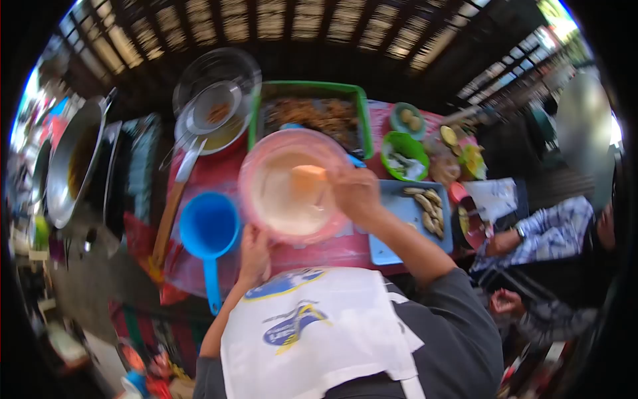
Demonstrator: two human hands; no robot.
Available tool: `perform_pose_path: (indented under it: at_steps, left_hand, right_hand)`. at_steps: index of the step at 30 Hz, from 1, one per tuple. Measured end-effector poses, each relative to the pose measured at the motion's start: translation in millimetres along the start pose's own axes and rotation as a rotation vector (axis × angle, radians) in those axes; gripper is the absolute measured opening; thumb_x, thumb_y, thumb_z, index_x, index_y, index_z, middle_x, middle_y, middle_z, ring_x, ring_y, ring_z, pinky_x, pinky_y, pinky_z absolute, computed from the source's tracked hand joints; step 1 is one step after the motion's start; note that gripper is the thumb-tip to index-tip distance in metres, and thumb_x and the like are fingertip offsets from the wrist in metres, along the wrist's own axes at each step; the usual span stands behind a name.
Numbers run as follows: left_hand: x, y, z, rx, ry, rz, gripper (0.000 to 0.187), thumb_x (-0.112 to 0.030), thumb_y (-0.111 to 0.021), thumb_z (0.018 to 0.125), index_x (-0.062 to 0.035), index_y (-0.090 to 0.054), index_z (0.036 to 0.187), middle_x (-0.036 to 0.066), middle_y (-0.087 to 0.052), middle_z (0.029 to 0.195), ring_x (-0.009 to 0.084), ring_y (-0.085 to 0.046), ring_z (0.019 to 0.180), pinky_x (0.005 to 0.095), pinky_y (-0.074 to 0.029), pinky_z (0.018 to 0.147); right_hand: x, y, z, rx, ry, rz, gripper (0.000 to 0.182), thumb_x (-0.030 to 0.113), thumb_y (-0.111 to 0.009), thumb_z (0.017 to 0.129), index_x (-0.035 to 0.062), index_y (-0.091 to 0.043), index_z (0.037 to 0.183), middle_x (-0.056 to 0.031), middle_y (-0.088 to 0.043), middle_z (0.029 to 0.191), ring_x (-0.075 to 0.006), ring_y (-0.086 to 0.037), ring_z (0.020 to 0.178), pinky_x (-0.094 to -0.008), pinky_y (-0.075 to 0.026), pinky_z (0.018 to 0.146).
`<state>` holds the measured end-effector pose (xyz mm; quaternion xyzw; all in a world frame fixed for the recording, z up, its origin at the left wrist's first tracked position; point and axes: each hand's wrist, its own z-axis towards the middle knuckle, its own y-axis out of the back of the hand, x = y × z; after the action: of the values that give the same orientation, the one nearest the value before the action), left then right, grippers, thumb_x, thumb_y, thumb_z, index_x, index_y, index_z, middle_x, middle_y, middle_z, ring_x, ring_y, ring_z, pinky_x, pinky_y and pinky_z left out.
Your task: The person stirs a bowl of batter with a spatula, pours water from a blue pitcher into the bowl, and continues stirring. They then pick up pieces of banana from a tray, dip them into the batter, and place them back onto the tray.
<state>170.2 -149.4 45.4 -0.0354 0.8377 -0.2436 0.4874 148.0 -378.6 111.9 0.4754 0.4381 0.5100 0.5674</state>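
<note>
A pink bowl of pale, creamy batter sits in front of me on the red table. My left hand grips its lower left rim. Over the bowl's right side my right hand is closed on an orange utensil, whose end dips into the batter. Motion blur hides whether it is a scoop or a spatula. Left of the bowl lies a blue dipper with its handle toward me.
A green-rimmed tray holds browned food. To the right are a light blue tray with bananas and a green bowl. At left are a strainer, wooden-handled tool and wok. A person's plaid sleeve reaches in.
</note>
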Motion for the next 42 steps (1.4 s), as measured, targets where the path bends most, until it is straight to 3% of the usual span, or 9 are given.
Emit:
perform_pose_path:
  at_steps: [8, 17, 23, 28, 31, 33, 37, 41, 42]
  left_hand:
    - [-6.0, 8.0, -6.5, 0.012, 0.043, -0.049, 0.021, -0.010, -0.046, 0.088, -0.0120, -0.043, 0.109, 0.002, -0.053, 0.101, 0.0134, -0.057, 0.086, 0.0281, -0.051, 0.067]
    - [-7.5, -2.1, -8.4, 0.063, 0.081, -0.037, 0.017, -0.011, -0.045, 0.089, -0.0097, -0.043, 0.105, 0.004, -0.054, 0.100, 0.0145, -0.058, 0.086, 0.0271, -0.051, 0.066]
    - [-2.3, -4.8, -14.0, 0.034, 0.115, -0.031, 0.023, -0.010, -0.044, 0.088, -0.0108, -0.043, 0.112, 0.005, -0.054, 0.106, 0.0153, -0.058, 0.091, 0.0287, -0.051, 0.067]
    - [5.3, 5.2, -11.1, 0.025, 0.127, -0.033, 0.025, -0.008, -0.047, 0.087, -0.0098, -0.047, 0.111, 0.005, -0.055, 0.106, 0.0133, -0.056, 0.091, 0.0291, -0.050, 0.073]
    - [4.3, 0.9, -16.4, 0.039, 0.095, -0.060, 0.022, -0.005, -0.049, 0.085, -0.0070, -0.049, 0.107, 0.004, -0.056, 0.097, 0.0120, -0.055, 0.087, 0.0256, -0.048, 0.072]
    - [8.2, 3.8, -16.2, 0.057, 0.109, -0.017, 0.018, -0.007, -0.049, 0.086, -0.0064, -0.049, 0.104, 0.005, -0.055, 0.091, 0.0133, -0.055, 0.085, 0.0277, -0.049, 0.071]
    - [-6.4, 0.2, -23.6, -0.039, 0.238, 0.000, 0.016, -0.013, -0.051, 0.085, -0.0071, -0.048, 0.100, 0.007, -0.053, 0.087, 0.0178, -0.056, 0.081, 0.0318, -0.050, 0.068]
    - [-4.0, 26.1, -11.6, 0.435, -0.974, 1.457, 0.024, -0.011, -0.054, 0.083, -0.0011, -0.046, 0.103, 0.008, -0.045, 0.099, 0.0194, -0.050, 0.092, 0.0326, -0.050, 0.073]
    - [0.9, 36.8, -9.4, 0.414, -0.974, 1.457, 0.027, -0.012, -0.057, 0.080, -0.0003, -0.046, 0.102, 0.011, -0.045, 0.099, 0.0228, -0.049, 0.092, 0.0336, -0.048, 0.074]
  right_hand:
    - [15.4, 6.3, -29.0, 0.253, 0.080, 0.206, 0.028, 0.007, -0.049, 0.075, 0.0139, -0.054, 0.101, -0.0073, -0.058, 0.084, -0.0225, -0.060, 0.080, -0.0342, -0.043, 0.066]
    - [12.9, 5.4, -49.5, 0.281, 0.109, 0.276, 0.023, 0.009, -0.050, 0.074, 0.0078, -0.054, 0.096, -0.0098, -0.059, 0.081, -0.0253, -0.061, 0.066, -0.0369, -0.046, 0.051]
    - [1.8, -26.2, -32.4, -0.006, -0.083, 0.261, 0.026, 0.010, -0.050, 0.073, 0.0122, -0.055, 0.098, -0.0085, -0.060, 0.076, -0.0275, -0.060, 0.065, -0.0387, -0.046, 0.050]
    - [13.9, -4.6, -36.9, 0.173, 0.175, 0.326, 0.031, 0.014, -0.047, 0.076, 0.0199, -0.059, 0.104, -0.0055, -0.060, 0.073, -0.0247, -0.059, 0.063, -0.0399, -0.045, 0.056]
    - [8.9, 2.9, -4.3, 0.181, -0.112, 0.059, 0.027, 0.013, -0.048, 0.078, 0.0177, -0.059, 0.102, -0.0058, -0.062, 0.077, -0.0225, -0.061, 0.069, -0.0376, -0.048, 0.058]
    - [2.8, -11.0, 1.8, -0.131, 0.083, 0.167, 0.028, 0.010, -0.048, 0.077, 0.0165, -0.059, 0.103, -0.0074, -0.062, 0.076, -0.0209, -0.062, 0.072, -0.0387, -0.048, 0.058]
    - [42.8, -60.4, -35.1, 0.274, -0.022, 0.280, 0.023, 0.015, -0.043, 0.085, 0.0096, -0.064, 0.092, -0.0152, -0.061, 0.088, -0.0268, -0.060, 0.073, -0.0436, -0.045, 0.073]
    - [39.2, 23.2, -41.7, 0.374, 0.136, 0.333, 0.018, 0.016, -0.055, 0.068, 0.0136, -0.065, 0.083, -0.0085, -0.062, 0.076, -0.0251, -0.061, 0.074, -0.0391, -0.045, 0.064]
    - [36.1, 28.8, -50.2, 0.380, 0.157, 0.260, 0.016, 0.015, -0.054, 0.069, 0.0128, -0.064, 0.082, -0.0088, -0.062, 0.074, -0.0251, -0.062, 0.073, -0.0388, -0.045, 0.062]
